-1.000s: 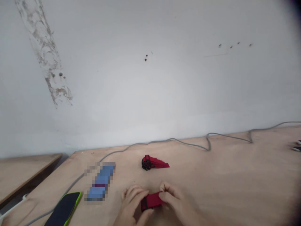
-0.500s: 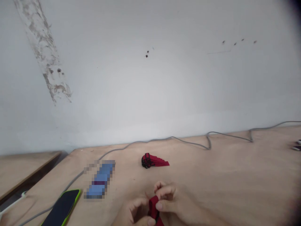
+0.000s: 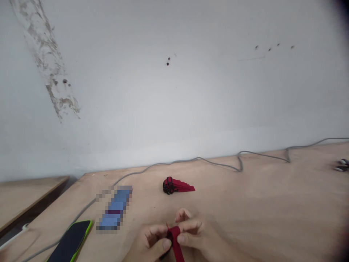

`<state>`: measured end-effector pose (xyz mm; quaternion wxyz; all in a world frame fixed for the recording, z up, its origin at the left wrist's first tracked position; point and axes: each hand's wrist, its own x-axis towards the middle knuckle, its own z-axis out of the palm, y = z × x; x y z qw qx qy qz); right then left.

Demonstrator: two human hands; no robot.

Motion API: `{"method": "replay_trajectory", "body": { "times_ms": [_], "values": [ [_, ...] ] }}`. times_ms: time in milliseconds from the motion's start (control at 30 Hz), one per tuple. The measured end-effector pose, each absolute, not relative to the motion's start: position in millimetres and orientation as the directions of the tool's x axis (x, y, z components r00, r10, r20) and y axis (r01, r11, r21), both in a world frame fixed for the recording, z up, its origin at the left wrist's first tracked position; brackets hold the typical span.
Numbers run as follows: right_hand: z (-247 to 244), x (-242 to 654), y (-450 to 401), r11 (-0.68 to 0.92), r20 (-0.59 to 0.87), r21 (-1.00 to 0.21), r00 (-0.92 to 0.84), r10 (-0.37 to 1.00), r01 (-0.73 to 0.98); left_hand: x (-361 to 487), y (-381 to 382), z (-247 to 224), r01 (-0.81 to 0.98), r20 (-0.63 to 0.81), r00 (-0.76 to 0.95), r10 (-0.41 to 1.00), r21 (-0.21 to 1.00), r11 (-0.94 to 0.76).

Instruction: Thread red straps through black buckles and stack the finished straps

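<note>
Red strap (image 3: 177, 248) btwn L hand (image 3: 149, 243) & R hand (image 3: 196, 234), against both

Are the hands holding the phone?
No, the phone lies on the table, while the left hand and right hand hold a red strap.

I count two bare hands, a left hand (image 3: 147, 245) and a right hand (image 3: 197, 234), with one red strap (image 3: 177, 248) between them. One red-and-black bundle (image 3: 177, 185), its layers too fine to number. One phone (image 3: 69, 240), one blurred blue item (image 3: 117, 205), one grey cable (image 3: 218, 165), two wooden worktops (image 3: 259, 218). Two dark spots (image 3: 168, 64) mid-wall, four spots (image 3: 256, 47) rightward.
</note>
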<state>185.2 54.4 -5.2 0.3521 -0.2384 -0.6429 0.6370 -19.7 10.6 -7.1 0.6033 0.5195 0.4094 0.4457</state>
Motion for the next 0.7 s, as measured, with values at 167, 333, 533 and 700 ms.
{"method": "replay_trajectory", "body": {
  "times_ms": [167,333,533,700],
  "values": [
    [-4.5,181.0,54.2,0.087,0.149,-0.987,-0.567,0.810,-0.135,-22.5,12.9,-8.3,-0.019,-0.049,0.276,0.960,0.998,0.056],
    [-8.1,179.0,55.8,0.185,0.185,-0.981,-0.549,0.815,-0.056,-20.5,12.0,-8.7,-0.025,-0.068,0.242,0.968,0.997,0.076],
    [-16.1,179.4,57.0,0.200,0.192,-0.979,-0.527,0.828,-0.044,-20.0,12.4,-8.7,-0.101,-0.017,0.258,0.966,0.994,0.044],
    [-16.3,179.3,55.8,0.215,0.196,-0.976,-0.506,0.840,-0.022,-22.7,16.5,-9.5,-0.112,0.001,0.289,0.957,0.993,0.033]
  ]
}}
